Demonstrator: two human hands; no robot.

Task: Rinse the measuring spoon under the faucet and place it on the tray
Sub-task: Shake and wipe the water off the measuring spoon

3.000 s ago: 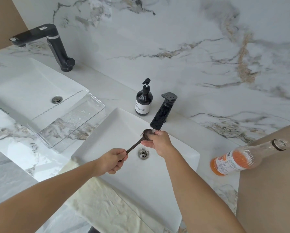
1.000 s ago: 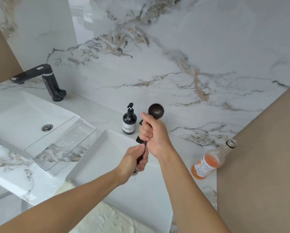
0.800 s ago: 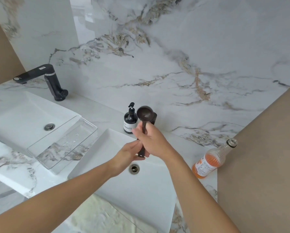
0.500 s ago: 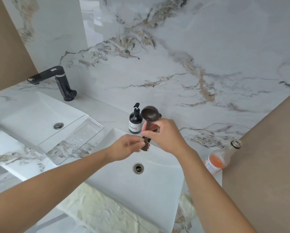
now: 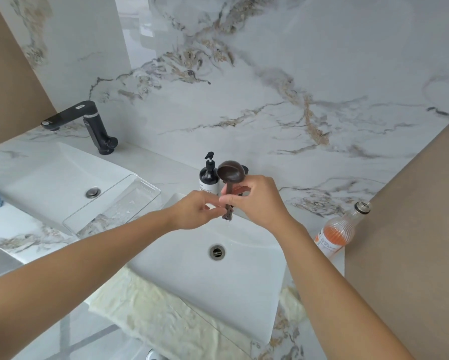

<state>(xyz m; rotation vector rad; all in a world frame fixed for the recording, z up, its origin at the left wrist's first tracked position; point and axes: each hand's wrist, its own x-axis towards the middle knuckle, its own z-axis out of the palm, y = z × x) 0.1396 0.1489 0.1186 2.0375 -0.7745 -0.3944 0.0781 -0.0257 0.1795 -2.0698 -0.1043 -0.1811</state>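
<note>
The dark brown measuring spoon (image 5: 229,173) stands upright over the right-hand sink (image 5: 192,276), bowl on top, handle pointing down. My right hand (image 5: 257,201) grips its handle just under the bowl. My left hand (image 5: 194,211) is beside the handle's lower end, fingertips touching or nearly touching it; I cannot tell if it still grips. The black faucet of this sink is almost wholly hidden behind the spoon and my right hand. The clear plastic tray (image 5: 114,203) lies on the counter between the two sinks, to the left of my hands.
A black pump bottle (image 5: 208,175) stands right behind the spoon. A glass bottle with orange liquid (image 5: 340,229) leans at the right by a beige wall. A second sink (image 5: 51,178) with a black faucet (image 5: 88,123) is at left. A pale towel (image 5: 166,320) drapes the counter's front.
The spoon left the faucet stream and was turned upright, bowl on top. My right hand took over the handle, and my left hand's grip loosened to fingertips at its lower end.
</note>
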